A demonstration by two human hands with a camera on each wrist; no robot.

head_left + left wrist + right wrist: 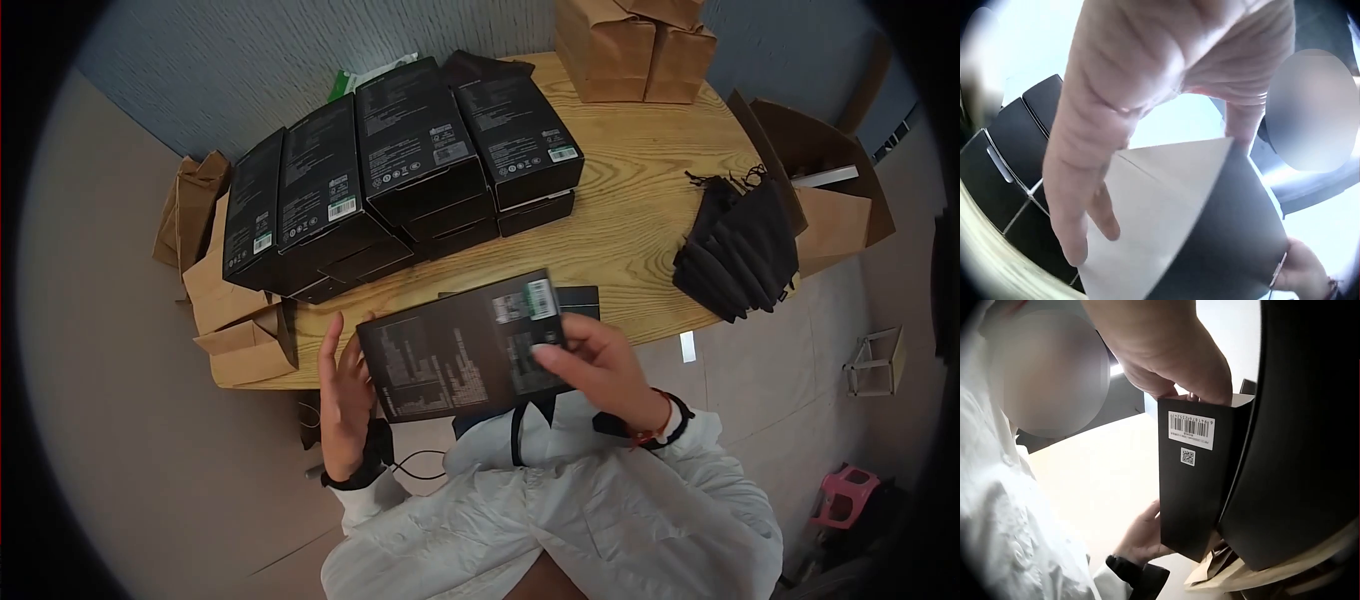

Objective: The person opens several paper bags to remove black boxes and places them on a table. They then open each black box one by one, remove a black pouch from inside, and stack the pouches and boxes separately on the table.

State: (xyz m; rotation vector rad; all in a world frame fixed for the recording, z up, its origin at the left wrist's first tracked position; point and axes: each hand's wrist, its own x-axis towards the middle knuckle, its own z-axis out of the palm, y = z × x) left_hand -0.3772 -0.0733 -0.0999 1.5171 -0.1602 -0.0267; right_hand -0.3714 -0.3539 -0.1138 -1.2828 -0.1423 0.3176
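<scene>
A black box (440,350) with printed text and a barcode label is held above the table's front edge. My right hand (605,375) grips its right end, thumb on the printed face. At the left end, my left hand (348,405) is upright with fingers extended. The left wrist view has the left hand (1122,75) spread around the box (1241,225), whose side looks pale there. From the right wrist, the right hand (1166,350) holds the top of the box (1188,494), with a barcode and square code on its narrow side; the left hand (1144,534) is at its lower end.
Stacked black boxes (415,130) stand on the wooden table (640,150). Brown paper bags (610,60) are at the back; more paper packaging (240,320) lies left. Dark pouches (735,245) lie right, beside an open carton (850,210). Another dark flat item (580,298) is partly behind the held box.
</scene>
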